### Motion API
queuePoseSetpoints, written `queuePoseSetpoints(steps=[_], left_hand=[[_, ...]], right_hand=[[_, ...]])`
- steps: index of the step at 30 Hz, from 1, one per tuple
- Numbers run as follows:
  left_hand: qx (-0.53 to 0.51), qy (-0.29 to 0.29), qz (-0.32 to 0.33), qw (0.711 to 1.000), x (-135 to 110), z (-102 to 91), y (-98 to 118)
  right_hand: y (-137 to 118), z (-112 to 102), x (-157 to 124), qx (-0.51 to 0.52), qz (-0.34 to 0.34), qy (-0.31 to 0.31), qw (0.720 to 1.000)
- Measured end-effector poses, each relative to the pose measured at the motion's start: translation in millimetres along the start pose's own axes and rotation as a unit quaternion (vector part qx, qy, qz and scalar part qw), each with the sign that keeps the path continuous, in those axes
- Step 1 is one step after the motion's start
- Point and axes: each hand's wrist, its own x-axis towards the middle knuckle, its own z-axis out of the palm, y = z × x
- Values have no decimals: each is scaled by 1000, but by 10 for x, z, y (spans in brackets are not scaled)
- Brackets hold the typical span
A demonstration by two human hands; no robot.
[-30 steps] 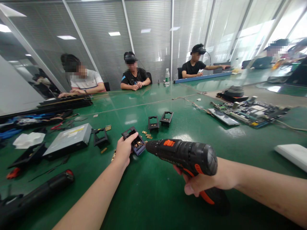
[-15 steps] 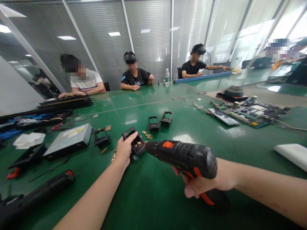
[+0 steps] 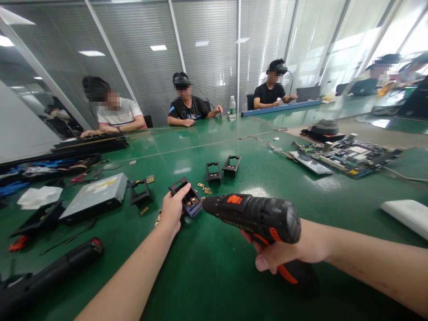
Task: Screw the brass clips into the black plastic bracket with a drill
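Note:
My left hand (image 3: 173, 208) grips a black plastic frame (image 3: 193, 211) tilted on the green table, its thumb lying across the opening. Brass-coloured parts show inside the frame's lower end. Wrapped round the handle of a black and orange cordless drill (image 3: 250, 214) is my right hand (image 3: 274, 256). The drill's nose points left at the frame's lower right side, close to the brass parts; whether its tip touches them I cannot tell. Small brass plates (image 3: 207, 192) lie just beyond the frame. Two similar black frames (image 3: 213, 172) stand farther back, and another frame (image 3: 140, 194) sits to the left.
A silver disc drive (image 3: 95, 196) and white tissue (image 3: 39, 197) lie at left, with a black cylindrical tool (image 3: 53, 276) nearer me. A circuit board (image 3: 357, 154) and white box (image 3: 406, 217) are at right. Several people sit across the table, near a water bottle (image 3: 232, 108).
My hands, the frame and the drill stay nearly in place. Across the table, one person's outstretched arm has drawn back, and another's hand has moved toward the bottle.

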Motion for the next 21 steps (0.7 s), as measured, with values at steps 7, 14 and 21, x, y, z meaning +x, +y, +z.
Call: queuePoseSetpoints(steps=[7,14,21], left_hand=[[13,9,1,1000,-14,-3,8],[18,5,1,1000,-28,1,16],[1,8,-7,1000,-39,10,29]], right_hand=[[-16,-1,-9,7,-18,-11,1000],[-31,8,-34,-5,-21,-19,1000],[3,17,-14,-8,-20,-12,1000]])
